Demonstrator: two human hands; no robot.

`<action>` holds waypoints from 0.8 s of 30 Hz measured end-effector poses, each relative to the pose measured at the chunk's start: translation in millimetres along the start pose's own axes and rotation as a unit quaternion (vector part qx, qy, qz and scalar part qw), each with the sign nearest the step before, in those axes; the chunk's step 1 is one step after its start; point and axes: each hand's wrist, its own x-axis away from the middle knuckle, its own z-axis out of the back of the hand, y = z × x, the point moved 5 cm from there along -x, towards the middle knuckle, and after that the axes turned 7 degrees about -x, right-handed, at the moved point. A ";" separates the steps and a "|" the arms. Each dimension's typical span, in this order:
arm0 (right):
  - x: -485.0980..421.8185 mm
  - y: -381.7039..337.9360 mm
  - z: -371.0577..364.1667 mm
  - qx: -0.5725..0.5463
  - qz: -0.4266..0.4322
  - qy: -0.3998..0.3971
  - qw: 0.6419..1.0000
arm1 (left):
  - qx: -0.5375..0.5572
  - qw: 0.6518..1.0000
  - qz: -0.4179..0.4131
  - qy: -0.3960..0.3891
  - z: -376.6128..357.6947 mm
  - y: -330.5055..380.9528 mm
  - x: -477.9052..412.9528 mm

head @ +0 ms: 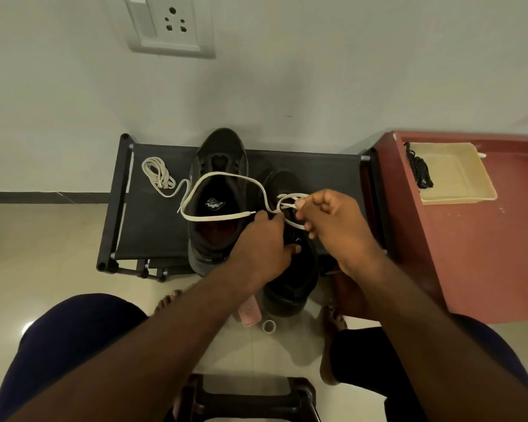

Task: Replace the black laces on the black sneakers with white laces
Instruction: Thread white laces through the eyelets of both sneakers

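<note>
White lace (226, 177) loops from the right sneaker (287, 287) across the left sneaker (220, 147), both on the surface (317, 169). The left hand (262, 245) and right hand (336, 226) each pinch it. A spare lace (157, 175) coils by the far-left corner.

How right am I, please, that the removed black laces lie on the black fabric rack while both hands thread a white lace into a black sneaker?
Not quite: the head view shows the black laces in the beige tray on the red table, not on the black fabric rack. Left hand and right hand do hold the white lace at the black sneaker.
</note>
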 end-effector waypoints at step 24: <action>-10.2 2.2 -6.8 0.392 -0.019 -0.027 0.920 | 0.001 1.000 -0.002 0.015 0.0 1.6 -9.4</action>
